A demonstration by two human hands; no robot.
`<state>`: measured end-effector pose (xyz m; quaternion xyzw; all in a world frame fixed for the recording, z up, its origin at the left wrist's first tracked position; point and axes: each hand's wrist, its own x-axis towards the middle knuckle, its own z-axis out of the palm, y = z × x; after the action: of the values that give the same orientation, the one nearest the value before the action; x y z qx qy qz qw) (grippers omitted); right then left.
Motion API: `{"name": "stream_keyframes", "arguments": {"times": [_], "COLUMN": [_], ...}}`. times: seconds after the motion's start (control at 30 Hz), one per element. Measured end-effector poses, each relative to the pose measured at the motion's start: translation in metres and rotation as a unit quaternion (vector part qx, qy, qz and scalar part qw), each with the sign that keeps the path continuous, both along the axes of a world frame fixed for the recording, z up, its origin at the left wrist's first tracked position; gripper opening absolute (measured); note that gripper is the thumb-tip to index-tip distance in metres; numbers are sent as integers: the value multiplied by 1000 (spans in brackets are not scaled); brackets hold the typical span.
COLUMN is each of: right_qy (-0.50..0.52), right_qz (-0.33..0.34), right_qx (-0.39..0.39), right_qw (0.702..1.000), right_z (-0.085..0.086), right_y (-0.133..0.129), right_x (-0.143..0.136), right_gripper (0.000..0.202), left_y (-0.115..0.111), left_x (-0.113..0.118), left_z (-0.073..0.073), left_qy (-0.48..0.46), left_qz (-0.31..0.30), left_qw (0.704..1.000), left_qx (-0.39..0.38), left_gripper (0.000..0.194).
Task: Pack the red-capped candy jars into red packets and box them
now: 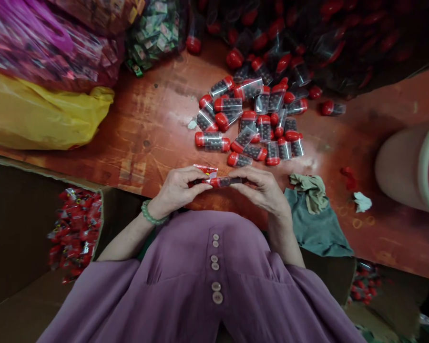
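Both hands meet in front of the purple shirt [196,243], at the table's near edge. My left hand [177,189], with a green bead bracelet [150,214] at its wrist, pinches a small red printed packet [206,168]. Fingers of my right hand [263,189] are closed on a small tube [221,182] with a red end and a dark body. Its red end touches or lies against the packet; the fingers hide where they join. Just beyond lies a heap of clear tubes [248,121] with red caps and dark balls inside.
A larger dark pile of red-capped tubes [329,43] rises at the back right. Bags of wrapped pieces [86,57] and a yellow bag [39,114] stand left. A white bucket [400,166], a grey-green cloth [312,231] and a box of red packets [100,224] flank me.
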<state>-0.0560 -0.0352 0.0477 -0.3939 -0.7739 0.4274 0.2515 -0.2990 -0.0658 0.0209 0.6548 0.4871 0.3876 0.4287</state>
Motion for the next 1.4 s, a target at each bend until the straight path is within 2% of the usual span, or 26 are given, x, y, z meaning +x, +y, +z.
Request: {"name": "stream_keyframes", "arguments": {"times": [0.23,0.37,0.5,0.6,0.7,0.77,0.83,0.93,1.03,1.13,1.2,1.3,1.4], "right_qy": [19,10,44,41,61,100,143,204,250,260,244,207,184], "right_qz": [24,32,20,23,39,34,12,-31,-47,-51,-60,-78,-86], "right_qx": [-32,-39,-105,-135,-166,-214,-271,-319,-317,-296,-278,-237,-185], "right_qw": [999,999,993,990,984,971,952,925,914,918,927,946,962], "right_z": [0,0,-4,-8,-12,-16,-23,-35,-44,-45,-43,-40,-40], "right_y": [0,1,3,1,-4,-10,-15,-21,-22,-21,-21,-23,-25], "right_x": [-10,-12,-13,-18,-25,-30,-33,-35,-37,-41,-44,-48,-49], "right_gripper": [18,18,16,20,32,36,38,43,46,45,46,47,46], "left_y": [-3,0,7,16,26,31,33,27,11,-5,-10,-10,-5], "left_x": [0,0,-2,-6,-10,-13,-15,-16,-10,6,17,29,32], "left_z": [1,3,10,17,23,26,26,22,15,9,8,5,2], "left_qy": [-5,4,20,29,29,18,-6,-105,-230,-275,-277,-283,-287], "left_qz": [-46,-48,-69,-98,-115,-79,-6,84,100,109,142,197,214], "left_qw": [995,997,996,991,983,982,984,973,942,916,907,899,898], "left_qx": [-90,-62,-51,-82,-140,-169,-180,-188,-224,-272,-283,-270,-256], "left_gripper": [17,19,18,18,21,27,41,60,55,41,34,30,30]}}
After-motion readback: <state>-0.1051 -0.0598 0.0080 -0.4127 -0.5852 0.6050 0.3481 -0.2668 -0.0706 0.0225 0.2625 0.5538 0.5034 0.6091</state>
